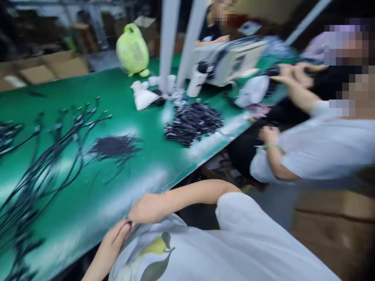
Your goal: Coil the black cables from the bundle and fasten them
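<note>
Just off the front edge of the green table (152,156), my two hands meet close against the white shirt. My left hand (117,233) is closed, its thumb and fingers pinching a small black piece (129,223) whose kind does not show. Over that same spot my right hand (149,208) is curled, back upward, its fingertips mostly hidden; what it grips cannot be made out. On the tabletop beyond lies a loose pile of thin black strips (115,147). To the left, long black cables (55,152) with connector ends stretch across the table.
A heap of short black cables (195,121) lies farther right. Behind it are a white bottle (197,80), grey posts (168,43) and a green rounded device (133,50). A co-worker (322,144) sits at right; another person's arm (213,41) shows behind. Cardboard boxes (331,230) stand lower right.
</note>
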Action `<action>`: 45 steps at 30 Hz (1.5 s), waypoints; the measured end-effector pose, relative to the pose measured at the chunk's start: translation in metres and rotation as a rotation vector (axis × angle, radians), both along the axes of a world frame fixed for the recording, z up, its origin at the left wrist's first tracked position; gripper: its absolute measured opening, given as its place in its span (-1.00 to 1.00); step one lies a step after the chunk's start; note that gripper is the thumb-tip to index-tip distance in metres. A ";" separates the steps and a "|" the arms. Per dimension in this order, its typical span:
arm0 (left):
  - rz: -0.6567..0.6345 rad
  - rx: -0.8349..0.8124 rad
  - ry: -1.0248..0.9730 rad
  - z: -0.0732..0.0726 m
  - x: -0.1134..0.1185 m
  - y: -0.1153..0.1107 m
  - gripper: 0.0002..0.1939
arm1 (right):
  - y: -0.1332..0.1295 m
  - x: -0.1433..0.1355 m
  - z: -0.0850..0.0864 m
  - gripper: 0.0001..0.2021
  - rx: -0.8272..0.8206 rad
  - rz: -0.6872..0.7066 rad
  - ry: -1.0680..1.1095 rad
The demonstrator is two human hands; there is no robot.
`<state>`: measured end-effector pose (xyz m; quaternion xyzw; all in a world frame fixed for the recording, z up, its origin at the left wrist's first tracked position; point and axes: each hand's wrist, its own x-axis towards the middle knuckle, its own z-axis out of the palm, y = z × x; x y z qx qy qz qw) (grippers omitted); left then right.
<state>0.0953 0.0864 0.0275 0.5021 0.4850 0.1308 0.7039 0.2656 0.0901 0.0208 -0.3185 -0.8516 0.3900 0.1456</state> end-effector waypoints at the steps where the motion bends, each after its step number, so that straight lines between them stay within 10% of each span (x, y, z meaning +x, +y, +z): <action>1: 0.047 0.017 0.036 -0.001 -0.018 -0.009 -0.60 | 0.008 0.003 0.000 -0.87 0.028 0.066 -0.049; 3: 0.113 0.048 0.070 -0.004 -0.040 -0.020 -0.51 | 0.034 0.022 -0.001 -0.86 0.133 0.017 -0.028; 9: 0.506 -0.026 -0.180 -0.009 -0.050 -0.017 -0.50 | 0.146 0.094 -0.020 -0.67 0.400 -0.800 -0.261; 18: 0.543 0.004 -0.264 -0.007 -0.049 -0.017 -0.55 | 0.221 0.085 -0.038 -0.77 0.490 -0.654 -0.423; 26: 0.653 -0.020 -0.386 -0.001 -0.035 -0.005 -0.58 | 0.174 0.079 -0.009 -0.68 0.590 -0.858 -0.484; 35: 0.583 -0.083 -0.585 0.005 0.001 0.016 -0.63 | 0.074 0.026 -0.008 -0.76 0.359 -0.874 0.008; 41: 0.625 -0.032 -0.556 0.000 -0.001 0.018 -0.54 | 0.034 -0.010 -0.004 -0.83 -0.078 -0.498 0.229; 45: 0.549 0.233 -0.291 -0.006 -0.011 0.017 -0.56 | 0.023 -0.024 0.000 -0.81 0.176 -0.415 0.056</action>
